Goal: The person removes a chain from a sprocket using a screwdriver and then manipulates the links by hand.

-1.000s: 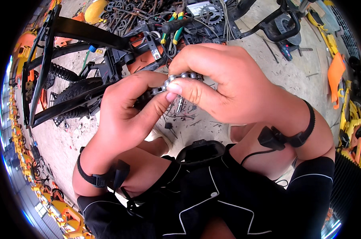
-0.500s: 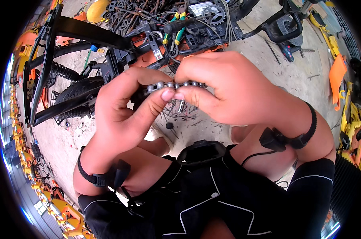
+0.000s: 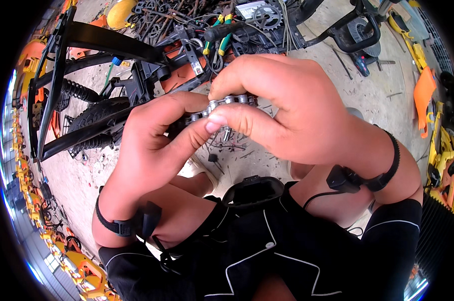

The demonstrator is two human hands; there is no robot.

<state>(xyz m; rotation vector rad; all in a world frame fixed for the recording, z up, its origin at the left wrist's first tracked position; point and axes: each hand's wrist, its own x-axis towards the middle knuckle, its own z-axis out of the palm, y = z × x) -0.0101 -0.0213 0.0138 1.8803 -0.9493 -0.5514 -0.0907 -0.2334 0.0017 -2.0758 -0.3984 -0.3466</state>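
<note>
A short length of metal roller chain (image 3: 242,99) is pinched between my two hands, in front of me at chest height. My left hand (image 3: 151,138) grips its left part between thumb and forefinger. On the other side, my right hand (image 3: 299,105) has its thumb and forefinger closed on the chain at the middle. The two thumb tips touch or overlap there. Bright links and rollers show above my right thumb, while my fingers hide both ends. A small shiny metal pin (image 3: 228,134) shows just below the right thumb; whether it joins the chain is unclear.
Beyond my hands is a heap of metal parts with a chainring (image 3: 268,19), green-yellow-handled pliers (image 3: 226,42) and cables. A black vehicle frame (image 3: 111,41) with a tyre (image 3: 99,113) stands left. A power drill (image 3: 361,65) lies on the floor at right.
My right hand has tilted and shifted slightly up and left, its thumb now over the left thumb tip. The chain's right part has risen and shows more links.
</note>
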